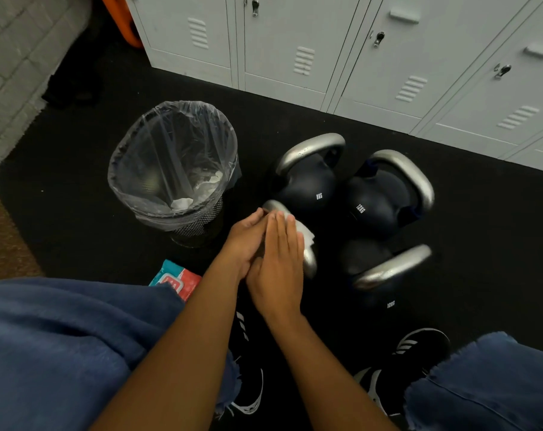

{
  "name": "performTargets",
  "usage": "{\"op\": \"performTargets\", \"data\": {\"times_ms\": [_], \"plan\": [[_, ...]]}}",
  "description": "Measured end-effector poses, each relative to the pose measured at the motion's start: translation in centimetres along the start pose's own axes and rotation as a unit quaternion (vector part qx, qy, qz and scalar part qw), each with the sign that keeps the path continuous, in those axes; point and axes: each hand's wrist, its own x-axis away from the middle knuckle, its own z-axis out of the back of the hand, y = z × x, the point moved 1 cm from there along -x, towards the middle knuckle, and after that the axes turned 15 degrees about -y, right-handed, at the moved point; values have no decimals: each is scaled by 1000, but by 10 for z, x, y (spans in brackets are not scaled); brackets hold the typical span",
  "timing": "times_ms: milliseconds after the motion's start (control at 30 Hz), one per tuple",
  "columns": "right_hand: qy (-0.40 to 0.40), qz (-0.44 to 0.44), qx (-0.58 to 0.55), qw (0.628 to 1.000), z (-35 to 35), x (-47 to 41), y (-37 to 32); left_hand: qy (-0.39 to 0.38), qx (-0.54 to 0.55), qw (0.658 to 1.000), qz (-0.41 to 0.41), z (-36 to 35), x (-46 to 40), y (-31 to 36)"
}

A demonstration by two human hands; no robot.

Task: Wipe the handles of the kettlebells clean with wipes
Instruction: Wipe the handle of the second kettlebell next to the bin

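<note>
Several dark kettlebells with silver handles stand on the black floor. My hands are over the nearest left one, whose handle (310, 263) shows at both ends. My right hand (278, 262) lies flat on that handle with straight fingers, pressing a white wipe (306, 236) that sticks out at its fingertips. My left hand (248, 236) rests against the right one, fingers extended toward the handle's far end. Behind stand an 8KG kettlebell (310, 185) and a 12KG kettlebell (376, 206). Another 12KG kettlebell (388, 275) sits to the right.
A mesh bin (201, 225) with a clear liner stands left of the kettlebells, with crumpled white wipes (208, 181) inside. A red and teal wipe packet (176, 279) lies by my left knee. Grey lockers (357, 57) line the back. My black shoes (419, 343) are below.
</note>
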Motion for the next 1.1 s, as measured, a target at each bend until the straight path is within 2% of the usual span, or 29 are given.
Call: {"op": "performTargets", "data": {"times_ms": [67, 133, 333, 433, 600, 733, 833, 933, 1100], "plan": [[-24, 23, 41, 999, 4, -11, 5, -1, 11, 1000, 8, 3, 0, -1], [-44, 36, 25, 998, 9, -10, 11, -4, 41, 999, 11, 3, -1, -4], [36, 70, -5, 997, 12, 12, 36, -13, 69, 997, 6, 6, -8, -9], [36, 72, -72, 994, 23, -8, 34, -4, 80, 997, 1, 5, -9, -11], [-29, 77, -63, 995, 45, -32, 38, 63, 75, 995, -34, 4, -15, -11], [-2, 58, -40, 998, 41, -23, 47, 110, 37, 991, -60, 3, -20, -14], [0, 72, -18, 997, 42, -31, 42, 111, 27, 992, -59, 6, -24, -22], [-45, 79, -30, 995, 52, -60, 35, 108, 5, 992, -60, 8, -25, -25], [-239, 20, -121, 963, 68, -111, 33, 147, -70, 982, -95, 8, -32, -31]]}}
